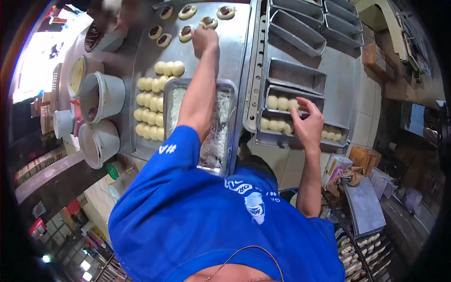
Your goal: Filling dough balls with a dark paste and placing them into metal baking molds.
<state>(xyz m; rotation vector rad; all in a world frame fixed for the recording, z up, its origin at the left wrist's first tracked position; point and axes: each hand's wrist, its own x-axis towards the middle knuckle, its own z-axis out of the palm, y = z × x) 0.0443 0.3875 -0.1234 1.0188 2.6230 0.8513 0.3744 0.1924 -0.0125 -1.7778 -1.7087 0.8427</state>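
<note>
My left hand [205,41] reaches to the far part of the metal work surface, its fingers closed on the edge of a flattened dough round [208,22] with dark filling. Several similar filled rounds [186,33] lie around it. My right hand [309,124] is over a loaf tin [319,104], thumb and fingers apart, beside a row of pale dough balls [282,103] in it. A nearer tin holds another row of balls [276,125]. Under my left forearm, a metal tray [226,117] holds whitish shreds, and rows of smooth dough balls [149,101] stand to its left.
Empty loaf tins [297,76] stand farther back on the right-hand tray [345,75]. White buckets [102,98] line the left side. Beyond them, another person's blurred hands [110,16] are near a bowl of dark filling [93,38]. Cardboard boxes [376,61] are at right.
</note>
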